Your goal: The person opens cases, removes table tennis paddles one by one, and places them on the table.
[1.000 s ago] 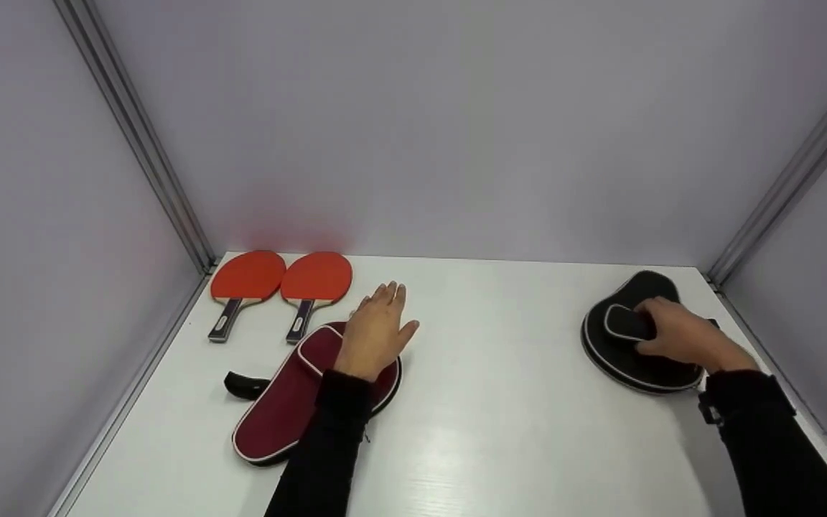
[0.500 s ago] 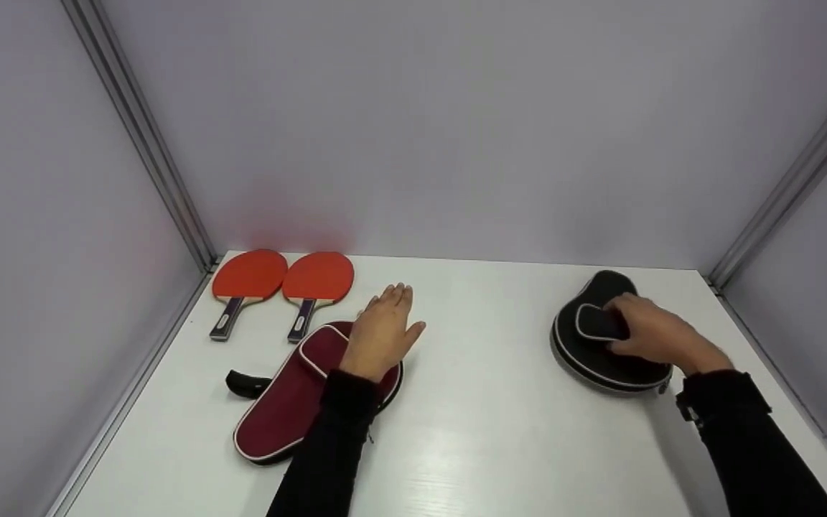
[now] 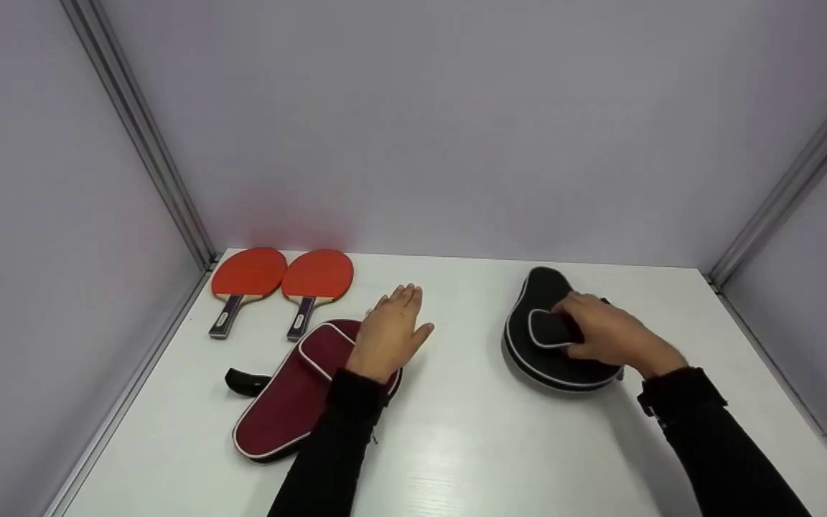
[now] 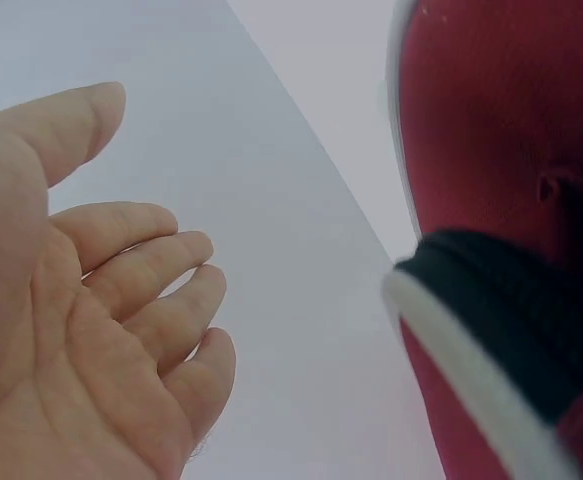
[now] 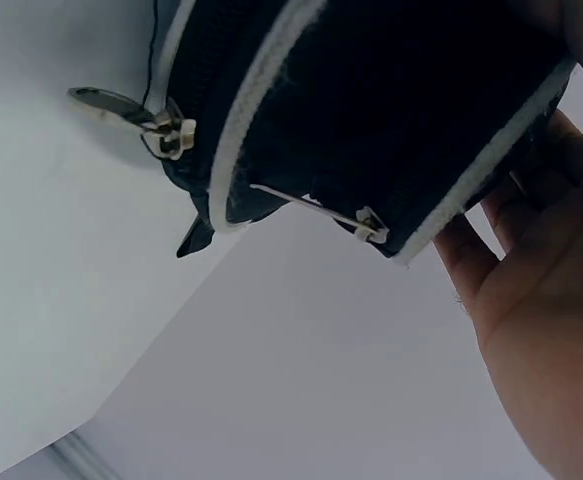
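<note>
My right hand (image 3: pixel 618 336) grips a black, white-piped table tennis paddle case (image 3: pixel 544 289) by its raised front pocket. Zip pulls (image 5: pixel 171 132) hang from its edge in the right wrist view, with my fingers wrapped around the pocket's side. Over the wide end of a maroon case (image 3: pixel 281 416) of the same shape hovers my left hand (image 3: pixel 389 336), fingers straight and thumb spread. That palm (image 4: pixel 61 380) holds nothing in the left wrist view, and the maroon fabric shows off to its side. My left hand and sleeve hide part of the maroon case.
Two red paddles (image 3: pixel 250 273) lie side by side at the table's back left, handles toward me. From under the maroon case a black strap loop (image 3: pixel 246 382) sticks out to the left. Grey-white panels (image 3: pixel 456 129) enclose the white table (image 3: pixel 449 459) at the back and sides.
My right hand has brought the black case leftward from the table's right side toward the middle. My left hand has shifted slightly right; the paddles and maroon case stay where they were.
</note>
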`<state>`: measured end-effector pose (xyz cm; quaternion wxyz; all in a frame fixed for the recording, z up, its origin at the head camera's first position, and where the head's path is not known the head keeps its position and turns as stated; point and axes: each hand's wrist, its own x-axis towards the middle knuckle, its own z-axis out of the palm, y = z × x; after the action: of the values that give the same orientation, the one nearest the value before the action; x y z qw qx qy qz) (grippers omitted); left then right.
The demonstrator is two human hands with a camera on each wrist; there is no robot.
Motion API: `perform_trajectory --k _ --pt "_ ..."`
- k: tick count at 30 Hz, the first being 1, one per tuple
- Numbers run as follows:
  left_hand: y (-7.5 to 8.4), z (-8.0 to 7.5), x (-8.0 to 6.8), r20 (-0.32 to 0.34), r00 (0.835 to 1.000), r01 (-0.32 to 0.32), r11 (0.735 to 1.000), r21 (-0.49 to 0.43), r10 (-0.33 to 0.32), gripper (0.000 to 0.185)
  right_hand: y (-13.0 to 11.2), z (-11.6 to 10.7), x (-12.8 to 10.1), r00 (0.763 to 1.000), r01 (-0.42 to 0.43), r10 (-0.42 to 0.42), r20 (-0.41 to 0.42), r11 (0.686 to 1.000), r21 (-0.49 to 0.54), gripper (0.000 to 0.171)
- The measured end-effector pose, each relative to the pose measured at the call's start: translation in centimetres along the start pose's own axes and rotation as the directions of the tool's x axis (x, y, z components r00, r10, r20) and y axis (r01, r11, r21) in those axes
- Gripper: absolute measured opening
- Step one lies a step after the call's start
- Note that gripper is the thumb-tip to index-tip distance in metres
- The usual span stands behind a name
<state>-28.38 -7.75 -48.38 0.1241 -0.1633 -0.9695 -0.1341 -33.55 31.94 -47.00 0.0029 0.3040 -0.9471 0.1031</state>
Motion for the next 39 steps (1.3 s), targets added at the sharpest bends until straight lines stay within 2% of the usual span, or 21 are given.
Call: perform_trajectory --k 11,17,21,24,31,34,39 --pt "1.7 0.2 -0.1 0.043 0.997 -0.068 0.995 -0.075 0.071 0.069 -4.7 1.3 2.5 0.987 0.161 -0.163 -0.011 0.984 -0.075 0.063" --pt "2.9 0.1 -0.3 0.149 0.986 -0.054 0.985 -0.164 0.079 0.088 -6.7 2.0 3.8 0.98 0.2 -0.201 0.007 0.975 -0.1 0.063" --pt "3.9 0.5 -0.4 0.191 0.977 -0.063 0.984 -0.165 0.095 0.096 -7.8 2.6 4.3 0.978 0.21 -0.208 0.024 0.97 -0.122 0.063" --pt "4.5 1.1 -0.4 0.199 0.974 -0.082 0.986 -0.143 0.11 0.092 -8.5 3.0 4.6 0.975 0.221 -0.22 0.022 0.967 -0.125 0.062" --pt "5.0 2.2 -0.4 0.182 0.974 -0.121 0.988 -0.091 0.136 0.071 -8.9 3.7 4.5 0.971 0.239 -0.24 0.006 0.963 -0.123 0.06" --pt "5.1 2.4 -0.4 0.174 0.975 -0.123 0.989 -0.086 0.136 0.064 -8.6 3.9 4.3 0.971 0.237 -0.237 0.006 0.967 -0.091 0.06" --pt "5.2 2.4 -0.5 0.178 0.975 -0.129 0.99 -0.055 0.136 0.064 -7.6 3.4 3.5 0.982 0.187 -0.187 0.024 0.982 0.012 0.064"
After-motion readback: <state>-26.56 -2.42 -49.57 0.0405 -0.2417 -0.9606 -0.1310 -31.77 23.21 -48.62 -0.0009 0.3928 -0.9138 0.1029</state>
